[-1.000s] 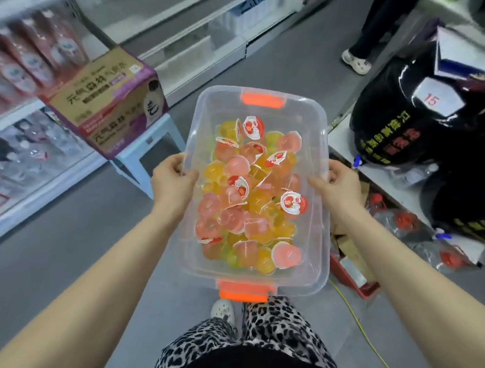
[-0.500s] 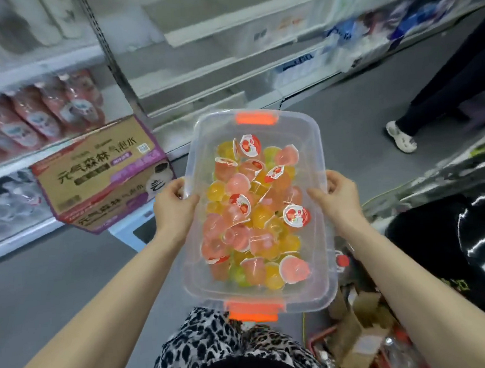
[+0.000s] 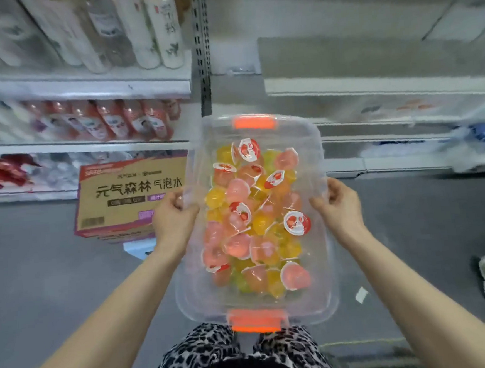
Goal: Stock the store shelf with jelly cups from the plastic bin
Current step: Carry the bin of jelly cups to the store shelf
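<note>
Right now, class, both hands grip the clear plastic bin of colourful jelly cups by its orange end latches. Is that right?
No. The head view shows the left hand and right hand gripping the clear plastic bin by its long side rims.

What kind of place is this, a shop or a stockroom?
Probably a shop aisle: tiered shelves hold rows of bottled drinks, a printed drinks carton stands beside them, and the left hand and right hand grip a clear bin of jelly cups.
</note>
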`<state>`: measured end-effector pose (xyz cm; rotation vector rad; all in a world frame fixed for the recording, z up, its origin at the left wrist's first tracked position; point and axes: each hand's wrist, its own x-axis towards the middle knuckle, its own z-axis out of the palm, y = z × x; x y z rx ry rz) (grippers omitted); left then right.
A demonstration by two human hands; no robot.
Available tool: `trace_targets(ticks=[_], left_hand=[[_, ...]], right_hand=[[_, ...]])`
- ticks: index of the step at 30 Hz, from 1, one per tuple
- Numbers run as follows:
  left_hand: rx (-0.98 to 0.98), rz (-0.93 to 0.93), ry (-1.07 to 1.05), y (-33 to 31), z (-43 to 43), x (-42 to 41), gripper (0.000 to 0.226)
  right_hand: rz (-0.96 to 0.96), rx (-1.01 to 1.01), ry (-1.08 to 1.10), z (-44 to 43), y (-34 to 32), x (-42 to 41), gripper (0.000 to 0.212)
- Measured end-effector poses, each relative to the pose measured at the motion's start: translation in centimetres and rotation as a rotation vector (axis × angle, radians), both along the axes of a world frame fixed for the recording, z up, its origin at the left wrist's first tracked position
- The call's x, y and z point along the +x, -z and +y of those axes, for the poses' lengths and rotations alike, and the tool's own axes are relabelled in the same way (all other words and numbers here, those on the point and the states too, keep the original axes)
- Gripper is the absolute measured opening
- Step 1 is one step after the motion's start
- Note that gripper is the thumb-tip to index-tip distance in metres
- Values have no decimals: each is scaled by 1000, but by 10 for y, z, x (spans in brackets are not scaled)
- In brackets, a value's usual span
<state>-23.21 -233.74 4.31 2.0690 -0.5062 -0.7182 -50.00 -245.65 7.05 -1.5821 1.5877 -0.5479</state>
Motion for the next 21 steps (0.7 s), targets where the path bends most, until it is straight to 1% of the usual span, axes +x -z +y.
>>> trace_targets(ticks=[2, 4, 6, 9, 11, 13, 14, 17, 19, 21], left_hand=[[-1, -1, -134, 0, 0, 4, 31], [-60, 0, -286, -1, 5, 5, 33], [-62, -4, -412, -1, 14, 4, 30], [-47, 14, -602, -1, 30, 8, 37], [-48, 28, -735, 0, 41, 16, 38], [-53, 39, -845, 2, 52, 26, 39], [-57, 42, -882, 3, 58, 32, 39], [-74, 33, -991, 5, 74, 50, 43], [-79, 27, -1023, 4, 80, 61, 45], [-84, 24, -1070, 2, 86, 76, 46]], right_hand=[[6, 6, -147, -37, 0, 24, 21], [16, -6, -309, -67, -1, 52, 19], [27, -18, -459, -88, -3, 80, 19], [17, -7, -643, -105, -8, 129, 17], [14, 4, -732, -106, -13, 167, 16], [-6, -2, -829, -100, -18, 204, 35], [-17, -1, -867, -97, -18, 222, 36], [5, 0, -948, -88, -15, 274, 24], [43, -21, -988, -85, -10, 304, 25], [47, -1, -1047, -82, -4, 334, 25]])
